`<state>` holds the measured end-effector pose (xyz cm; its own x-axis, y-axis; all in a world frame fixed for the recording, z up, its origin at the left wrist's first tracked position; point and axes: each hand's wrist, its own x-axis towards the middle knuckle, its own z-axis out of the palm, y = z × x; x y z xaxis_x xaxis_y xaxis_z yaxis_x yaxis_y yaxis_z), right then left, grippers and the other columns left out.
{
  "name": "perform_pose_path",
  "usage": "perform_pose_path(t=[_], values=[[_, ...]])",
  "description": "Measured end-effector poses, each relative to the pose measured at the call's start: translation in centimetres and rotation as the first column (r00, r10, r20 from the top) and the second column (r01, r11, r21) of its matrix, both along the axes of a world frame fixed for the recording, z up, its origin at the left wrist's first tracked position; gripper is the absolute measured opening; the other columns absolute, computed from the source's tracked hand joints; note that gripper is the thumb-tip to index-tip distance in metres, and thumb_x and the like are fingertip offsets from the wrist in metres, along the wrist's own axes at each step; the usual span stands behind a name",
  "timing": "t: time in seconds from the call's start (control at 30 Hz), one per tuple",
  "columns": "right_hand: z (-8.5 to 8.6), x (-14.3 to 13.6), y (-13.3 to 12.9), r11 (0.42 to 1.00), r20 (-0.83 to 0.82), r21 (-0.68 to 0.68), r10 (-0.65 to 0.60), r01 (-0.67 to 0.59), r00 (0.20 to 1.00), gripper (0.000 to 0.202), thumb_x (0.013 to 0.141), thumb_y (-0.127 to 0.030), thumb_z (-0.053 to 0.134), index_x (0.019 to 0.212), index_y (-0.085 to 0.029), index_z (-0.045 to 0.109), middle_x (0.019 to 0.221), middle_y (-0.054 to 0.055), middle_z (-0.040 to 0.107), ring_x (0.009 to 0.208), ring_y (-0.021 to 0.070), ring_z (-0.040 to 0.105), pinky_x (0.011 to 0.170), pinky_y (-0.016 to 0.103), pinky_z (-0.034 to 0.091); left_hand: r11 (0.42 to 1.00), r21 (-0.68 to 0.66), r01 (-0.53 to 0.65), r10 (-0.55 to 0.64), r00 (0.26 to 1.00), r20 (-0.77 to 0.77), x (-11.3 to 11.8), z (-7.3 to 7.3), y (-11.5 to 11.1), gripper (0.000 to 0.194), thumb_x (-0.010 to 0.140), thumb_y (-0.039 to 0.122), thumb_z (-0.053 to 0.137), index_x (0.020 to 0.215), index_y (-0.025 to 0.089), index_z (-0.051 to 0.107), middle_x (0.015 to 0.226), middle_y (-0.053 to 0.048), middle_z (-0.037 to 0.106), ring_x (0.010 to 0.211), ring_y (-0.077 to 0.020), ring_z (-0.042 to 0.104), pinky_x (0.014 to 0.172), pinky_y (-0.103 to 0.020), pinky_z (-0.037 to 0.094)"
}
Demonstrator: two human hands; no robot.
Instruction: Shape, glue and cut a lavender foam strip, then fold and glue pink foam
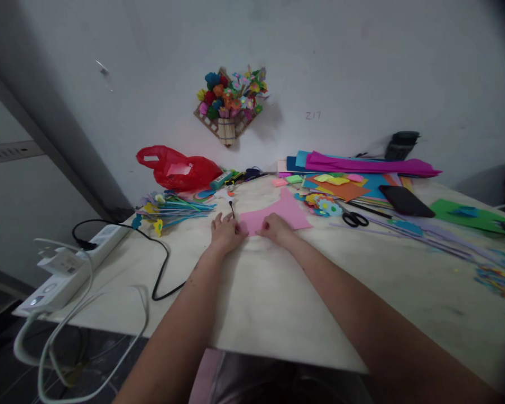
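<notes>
A pink craft sheet (292,212) with an irregular cut outline lies on the pale table in front of me. My left hand (227,233) pinches its near left corner between thumb and index finger, the other fingers spread a little. Close beside it, my right hand (275,229) has its fingers curled, pinching the sheet's near edge. Whether the sheet is folded at the fingertips is too small to tell. Just beyond my left hand is a white tool (224,194) with a black cord. Black-handled scissors (355,219) rest to the right of the sheet.
Left are stemmed craft flowers (172,209), a red plastic bag (179,170) and a white power strip (73,269) with cables. To the right lie flower cutouts (326,205), a black phone (406,201), a green sheet (467,216) and magenta sheets (366,164). A flower decoration (231,101) hangs on the wall.
</notes>
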<state>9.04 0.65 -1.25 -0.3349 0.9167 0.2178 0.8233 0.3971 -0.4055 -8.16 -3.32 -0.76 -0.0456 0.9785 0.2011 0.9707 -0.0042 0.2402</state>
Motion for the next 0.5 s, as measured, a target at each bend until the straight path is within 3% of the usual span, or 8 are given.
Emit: perform_pose_path(t=[0.07, 0.17, 0.33, 0.5], values=[[0.06, 0.02, -0.02, 1.000, -0.004, 0.009, -0.012, 0.013, 1.000, 0.022, 0.069, -0.038, 0.068, 0.073, -0.016, 0.066, 0.086, 0.009, 0.060, 0.073, 0.0149, 0.054, 0.063, 0.023, 0.040, 0.998, -0.014, -0.057, 0.057, 0.998, 0.012, -0.20, -0.20, 0.04, 0.048, 0.067, 0.055, 0.057, 0.105, 0.026, 0.059, 0.145, -0.006, 0.027, 0.134, -0.0378, 0.001, 0.103, -0.059, 0.009], [0.25, 0.08, -0.11, 1.000, -0.008, -0.007, -0.011, 0.011, 1.000, 0.021, 0.068, -0.036, 0.068, 0.074, -0.016, 0.067, 0.088, 0.009, 0.060, 0.076, 0.0162, 0.055, 0.066, 0.024, 0.041, 0.993, -0.081, -0.091, 0.093, 0.996, 0.015, -0.57, -0.38, 0.14, 0.074, 0.065, 0.064, 0.052, 0.130, 0.030, 0.040, 0.149, -0.006, 0.014, 0.132, -0.0379, -0.014, 0.101, -0.063, 0.003], [0.33, 0.18, 0.02, 0.999, -0.005, -0.033, 0.013, -0.013, 1.000, 0.021, 0.070, -0.036, 0.067, 0.074, -0.015, 0.067, 0.084, 0.009, 0.061, 0.076, 0.0168, 0.056, 0.065, 0.024, 0.041, 0.979, -0.175, -0.103, 0.104, 0.995, -0.008, -0.66, 0.06, 0.09, 0.084, 0.064, 0.070, 0.047, 0.136, 0.029, 0.032, 0.148, -0.010, 0.014, 0.130, -0.0410, -0.014, 0.097, -0.068, 0.003], [-0.05, 0.03, 0.14, 1.000, 0.046, 0.004, -0.016, 0.016, 0.999, 0.031, 0.070, -0.047, 0.065, 0.076, -0.016, 0.068, 0.088, 0.009, 0.060, 0.083, 0.0178, 0.056, 0.068, 0.024, 0.040, 0.952, -0.268, -0.149, 0.133, 0.988, -0.074, -0.45, 0.24, 0.01, 0.080, 0.069, 0.072, 0.035, 0.138, 0.033, 0.027, 0.149, -0.005, 0.009, 0.130, -0.0372, -0.016, 0.099, -0.064, -0.001]])
